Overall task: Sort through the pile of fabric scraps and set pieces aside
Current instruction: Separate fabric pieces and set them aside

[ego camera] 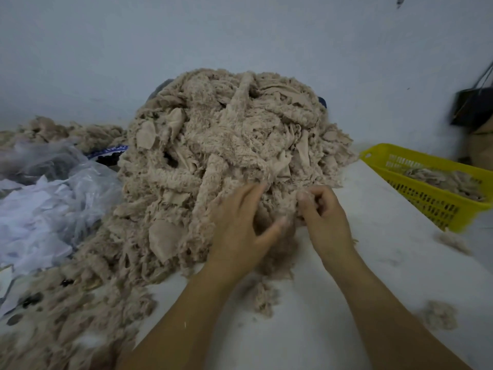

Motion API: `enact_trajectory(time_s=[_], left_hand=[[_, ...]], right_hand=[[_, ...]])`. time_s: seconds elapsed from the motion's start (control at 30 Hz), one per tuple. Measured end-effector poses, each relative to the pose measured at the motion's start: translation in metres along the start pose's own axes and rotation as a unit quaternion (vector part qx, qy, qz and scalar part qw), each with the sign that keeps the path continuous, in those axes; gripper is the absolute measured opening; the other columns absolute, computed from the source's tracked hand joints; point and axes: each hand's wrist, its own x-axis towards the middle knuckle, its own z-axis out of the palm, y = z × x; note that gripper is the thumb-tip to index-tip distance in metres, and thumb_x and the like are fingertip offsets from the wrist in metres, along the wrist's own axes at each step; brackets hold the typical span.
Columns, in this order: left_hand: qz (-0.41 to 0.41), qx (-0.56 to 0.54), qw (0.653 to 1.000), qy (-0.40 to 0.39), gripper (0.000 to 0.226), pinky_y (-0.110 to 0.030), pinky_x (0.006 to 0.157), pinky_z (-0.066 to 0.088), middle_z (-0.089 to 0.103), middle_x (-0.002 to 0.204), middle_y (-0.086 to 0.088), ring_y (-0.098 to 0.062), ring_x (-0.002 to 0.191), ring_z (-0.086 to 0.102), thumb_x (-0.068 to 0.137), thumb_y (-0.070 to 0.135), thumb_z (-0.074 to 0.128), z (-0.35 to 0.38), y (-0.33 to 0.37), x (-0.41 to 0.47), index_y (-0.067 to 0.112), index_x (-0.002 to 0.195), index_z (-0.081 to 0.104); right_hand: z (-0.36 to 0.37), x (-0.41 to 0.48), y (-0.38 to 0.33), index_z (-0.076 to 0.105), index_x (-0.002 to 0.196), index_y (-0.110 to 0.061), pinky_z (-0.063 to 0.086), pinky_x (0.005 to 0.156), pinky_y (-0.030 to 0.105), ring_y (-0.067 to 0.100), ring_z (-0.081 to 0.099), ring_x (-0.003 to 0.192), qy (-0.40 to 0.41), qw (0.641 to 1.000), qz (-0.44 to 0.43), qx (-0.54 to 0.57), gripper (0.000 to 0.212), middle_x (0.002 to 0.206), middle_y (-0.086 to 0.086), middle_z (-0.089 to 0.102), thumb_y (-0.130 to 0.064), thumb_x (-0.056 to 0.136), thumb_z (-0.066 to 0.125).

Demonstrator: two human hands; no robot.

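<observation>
The pile (213, 156) sat on the bench (386, 263); at its near edge the left grip (240, 225) lay spread wide on the fluff; the right grip (324, 217) pinched a scrap (293, 206); scraps seemed light, soft, clingy; best pinched at a loose edge.

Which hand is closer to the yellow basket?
Right. The right hand pinches a scrap by the pile, toward the yellow basket; the left hand rests on the pile, farther away.
</observation>
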Motion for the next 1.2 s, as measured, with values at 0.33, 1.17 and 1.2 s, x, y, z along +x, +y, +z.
enact_trajectory(time_s=[0.33, 1.17, 1.2], left_hand=[[-0.243, -0.39, 0.888, 0.019, 0.014, -0.035, 0.077, 0.061, 0.077, 0.097, 0.005, -0.015, 0.092, 0.074, 0.093, 0.03, 0.065, 0.005, -0.005, 0.002, 0.037, 0.098, 0.076], [0.047, 0.057, 0.99, 0.118, 0.047, -0.031, 0.102, 0.035, 0.057, 0.129, -0.01, -0.018, 0.119, 0.043, 0.089, 0.023, 0.046, -0.015, 0.002, 0.001, 0.006, 0.131, 0.06], [-0.006, 0.063, 0.986, 0.154, 0.045, -0.034, 0.102, 0.035, 0.055, 0.131, -0.011, -0.019, 0.121, 0.041, 0.092, 0.024, 0.048, -0.017, -0.001, 0.002, 0.008, 0.133, 0.058]], right_hand=[[0.012, -0.01, -0.001, 0.058, 0.112, -0.051, 0.046, 0.074, 0.002, -0.019, 0.057, 0.098, -0.225, 0.966, 0.085, 0.092, 0.036, 0.107, -0.038, 0.063, -0.062, 0.077, 0.064], [-0.038, 0.027, -0.001, 0.06, 0.083, -0.012, 0.054, 0.06, 0.012, 0.006, 0.056, 0.057, 0.054, 0.752, 0.225, 0.617, 0.011, 0.081, 0.001, 0.054, -0.022, 0.087, 0.056], [-0.046, 0.031, 0.001, 0.057, 0.098, -0.005, 0.057, 0.082, 0.021, 0.013, 0.062, 0.075, 0.102, 0.714, 0.206, 0.662, 0.033, 0.094, 0.007, 0.053, -0.034, 0.083, 0.062]])
